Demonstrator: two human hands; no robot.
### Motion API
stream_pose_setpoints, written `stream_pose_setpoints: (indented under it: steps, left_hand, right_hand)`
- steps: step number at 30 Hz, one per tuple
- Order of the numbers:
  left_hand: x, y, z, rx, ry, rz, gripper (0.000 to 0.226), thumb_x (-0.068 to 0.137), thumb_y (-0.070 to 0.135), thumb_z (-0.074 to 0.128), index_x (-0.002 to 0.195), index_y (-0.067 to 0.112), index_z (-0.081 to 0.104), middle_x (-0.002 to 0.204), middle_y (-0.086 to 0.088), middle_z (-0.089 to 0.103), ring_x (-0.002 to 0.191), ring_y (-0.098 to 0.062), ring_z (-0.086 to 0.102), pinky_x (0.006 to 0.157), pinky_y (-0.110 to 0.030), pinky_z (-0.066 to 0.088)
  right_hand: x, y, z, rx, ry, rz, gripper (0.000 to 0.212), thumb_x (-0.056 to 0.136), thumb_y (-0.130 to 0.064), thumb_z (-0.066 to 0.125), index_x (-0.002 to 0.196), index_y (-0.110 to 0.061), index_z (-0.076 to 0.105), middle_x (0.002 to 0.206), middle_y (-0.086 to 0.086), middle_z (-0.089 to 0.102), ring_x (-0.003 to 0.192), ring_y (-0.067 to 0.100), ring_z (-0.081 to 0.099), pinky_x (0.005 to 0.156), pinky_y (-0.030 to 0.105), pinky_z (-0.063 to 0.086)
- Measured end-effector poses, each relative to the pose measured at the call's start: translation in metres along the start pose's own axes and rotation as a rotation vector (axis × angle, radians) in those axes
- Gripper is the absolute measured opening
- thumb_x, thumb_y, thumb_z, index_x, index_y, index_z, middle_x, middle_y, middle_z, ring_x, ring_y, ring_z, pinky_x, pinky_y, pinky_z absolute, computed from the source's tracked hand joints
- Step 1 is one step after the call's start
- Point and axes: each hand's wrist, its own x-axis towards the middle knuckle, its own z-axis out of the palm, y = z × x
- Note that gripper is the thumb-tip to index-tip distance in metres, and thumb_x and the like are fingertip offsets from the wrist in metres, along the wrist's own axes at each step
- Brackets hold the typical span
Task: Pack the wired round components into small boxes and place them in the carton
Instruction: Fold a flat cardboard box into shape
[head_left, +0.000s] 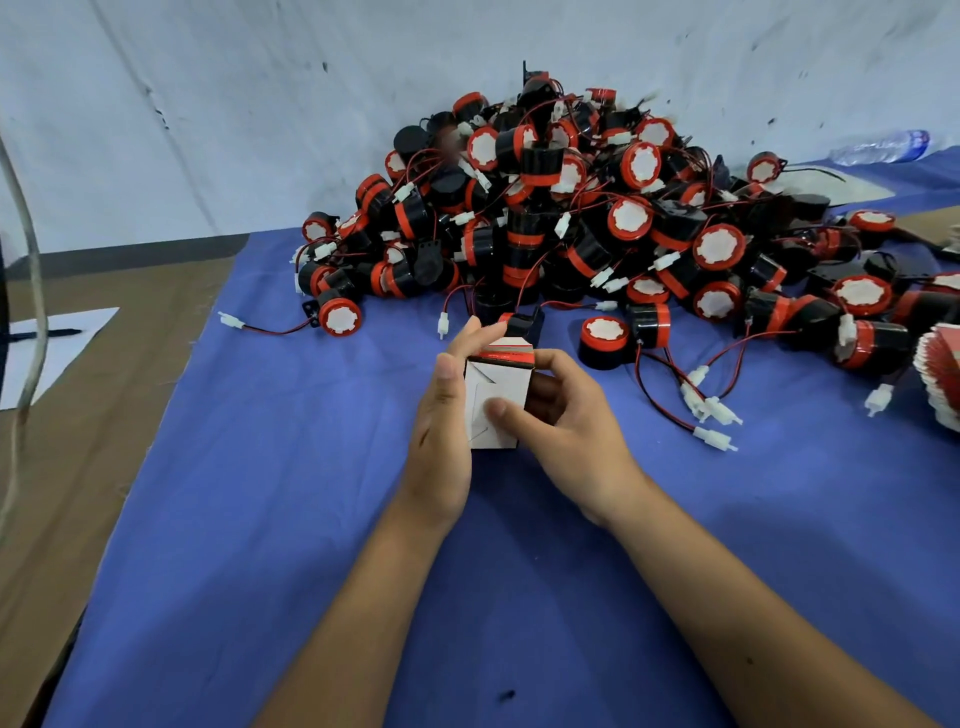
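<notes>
Left hand (441, 415): curled round the left side of a small box (493, 400), thumb up along its near edge, fingers reaching over the top.
Right hand (566, 431): grips the box's right side, thumb pressed flat on the white front face.
Small box: white with a red band at the top, held upright just above the blue cloth (311, 519), between both hands.
Wired round components (571, 208): a big black-and-red pile behind the box, some lying loose nearby.
Flat boxes (943, 374): stacked at the right edge.
</notes>
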Motion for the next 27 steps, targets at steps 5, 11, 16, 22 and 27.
stream_pose_setpoints:
  steps: [5, 11, 16, 22, 27]
  left_hand:
    - [-0.001, -0.003, 0.006, -0.013, -0.047, 0.022, 0.055, 0.108, 0.044, 0.018, 0.137, 0.024, 0.061, 0.164, 0.007, 0.038, 0.152, 0.001, 0.029, 0.111, -0.009, 0.032]
    - [0.001, -0.006, 0.003, -0.071, -0.043, 0.068, 0.059, 0.103, 0.056, 0.026, 0.142, 0.027, 0.058, 0.164, 0.011, 0.039, 0.151, 0.000, 0.031, 0.114, -0.015, 0.034]
    - [-0.001, -0.004, 0.009, -0.050, -0.081, 0.103, 0.068, 0.098, 0.075, 0.038, 0.143, 0.027, 0.056, 0.167, 0.009, 0.035, 0.153, 0.000, 0.028, 0.114, -0.013, 0.032]
    - [0.001, -0.008, 0.000, -0.047, -0.009, 0.113, 0.073, 0.099, 0.072, 0.037, 0.149, 0.020, 0.050, 0.165, 0.009, 0.037, 0.149, -0.003, 0.036, 0.116, -0.022, 0.036]
    - [0.004, -0.013, -0.003, -0.114, 0.141, -0.055, 0.064, 0.100, 0.058, 0.027, 0.145, 0.022, 0.055, 0.130, 0.017, 0.070, 0.122, 0.003, 0.062, 0.093, -0.016, 0.052]
  right_hand:
    - [0.002, 0.003, 0.000, -0.117, 0.057, -0.062, 0.033, 0.093, 0.003, 0.066, 0.118, -0.017, 0.060, 0.106, 0.001, 0.077, 0.100, 0.018, 0.074, 0.085, 0.038, 0.061]
    - [0.002, 0.003, -0.001, -0.128, 0.036, -0.062, 0.033, 0.095, 0.002, 0.065, 0.121, -0.016, 0.059, 0.108, 0.001, 0.076, 0.102, 0.015, 0.074, 0.086, 0.032, 0.060]
    - [0.003, 0.005, -0.001, -0.290, 0.120, -0.110, 0.033, 0.092, 0.001, 0.066, 0.119, -0.018, 0.060, 0.100, -0.004, 0.074, 0.091, 0.012, 0.071, 0.079, 0.032, 0.056]
    - [0.001, -0.002, -0.009, -0.118, -0.120, -0.058, 0.038, 0.091, -0.004, 0.075, 0.124, -0.015, 0.062, 0.114, -0.002, 0.075, 0.108, 0.016, 0.072, 0.093, 0.030, 0.058]
    - [-0.002, -0.004, -0.010, -0.159, -0.209, -0.027, 0.036, 0.087, -0.001, 0.078, 0.120, -0.010, 0.066, 0.108, 0.005, 0.077, 0.101, 0.025, 0.074, 0.094, 0.041, 0.060]
